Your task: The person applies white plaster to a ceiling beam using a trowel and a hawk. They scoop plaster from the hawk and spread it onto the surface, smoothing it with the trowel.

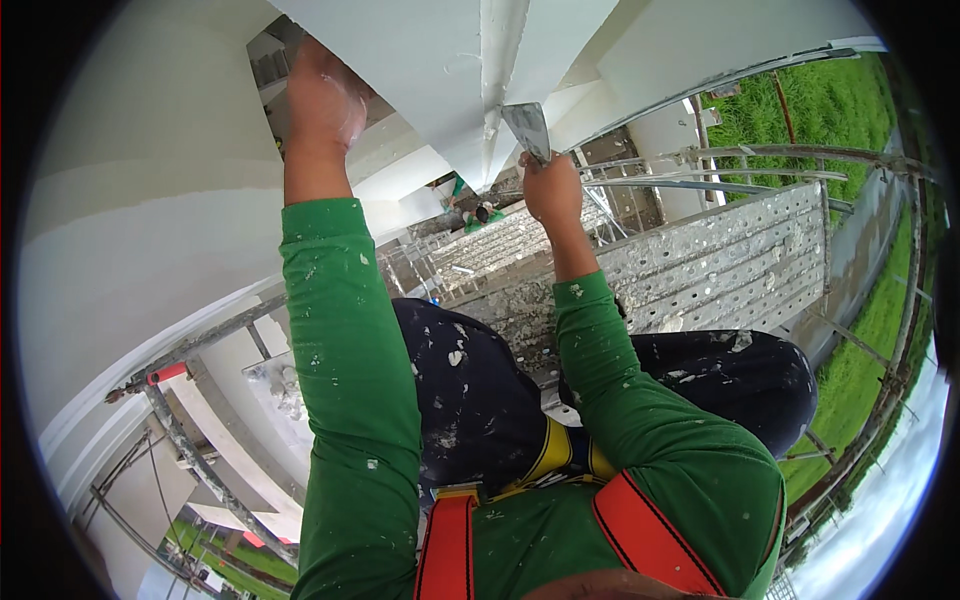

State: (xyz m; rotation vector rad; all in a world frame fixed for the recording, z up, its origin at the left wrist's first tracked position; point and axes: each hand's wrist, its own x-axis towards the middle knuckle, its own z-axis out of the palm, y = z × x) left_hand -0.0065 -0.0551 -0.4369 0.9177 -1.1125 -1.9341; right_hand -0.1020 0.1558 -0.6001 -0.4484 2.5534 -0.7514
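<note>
My right hand (552, 190) grips the handle of a putty knife (526, 128), its flat metal blade raised beside a white plastered edge (490, 90) that runs down from the top of the view. My left hand (325, 100) is raised at the upper left, against the border of a white panel (410, 50), fingers curled round something dark that I cannot make out. Both green sleeves are spattered with white. A pale flat board with white compound (270, 390) lies beside my left forearm, partly hidden.
I am on a spattered perforated scaffold platform (720, 260), with tubes (870, 157) around me and a red-sleeved one (165, 375) at left. A white wall (130, 220) rises at left. A person in green (480, 215) is farther off. Grass (820, 110) lies below at right.
</note>
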